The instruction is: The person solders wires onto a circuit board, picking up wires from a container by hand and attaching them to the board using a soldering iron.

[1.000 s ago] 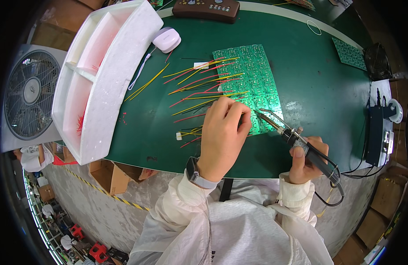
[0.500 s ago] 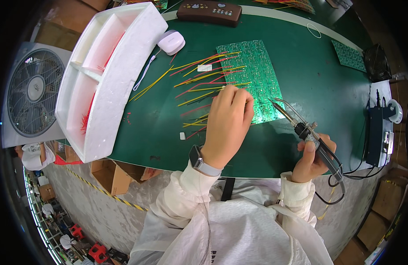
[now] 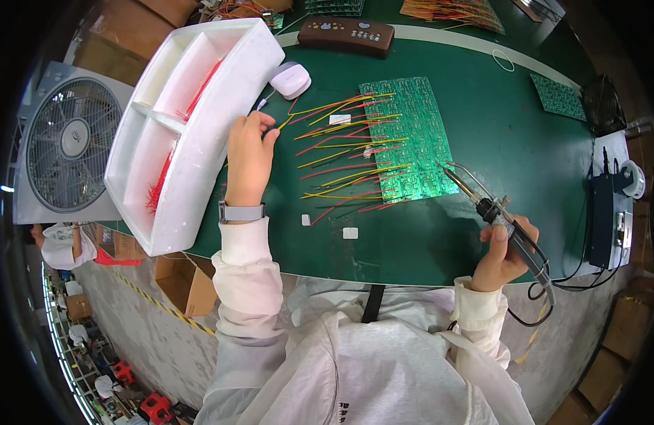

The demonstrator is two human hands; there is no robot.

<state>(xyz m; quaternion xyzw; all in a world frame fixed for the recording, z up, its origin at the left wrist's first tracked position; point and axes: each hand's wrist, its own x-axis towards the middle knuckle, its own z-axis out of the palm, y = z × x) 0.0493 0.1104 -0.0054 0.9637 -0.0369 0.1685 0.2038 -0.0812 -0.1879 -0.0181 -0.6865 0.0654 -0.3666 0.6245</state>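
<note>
My left hand (image 3: 250,152) is over loose yellow wires (image 3: 285,123) between the foam box and the circuit board. Its thumb and forefinger pinch at one yellow wire; the palm hides most of the rest. In my right hand (image 3: 500,258) is a soldering iron (image 3: 491,211) with a thin curved metal tube beside its tip. That tip hovers at the right edge of a green circuit board panel (image 3: 427,117). Red wires (image 3: 332,170) and more yellow ones fan out leftward from the panel, their right ends lying over it.
A white foam box (image 3: 221,106) with compartments holds red wires at left, near a fan (image 3: 72,138). A white rounded gadget (image 3: 291,80) and a brown case (image 3: 346,37) lie farther back. At right stand a soldering station (image 3: 605,216), a small black fan (image 3: 603,105) and another board (image 3: 556,96).
My left hand has moved left, off the circuit board and onto the loose yellow wires. The right hand with the soldering iron stays nearly still. The view has shifted slightly.
</note>
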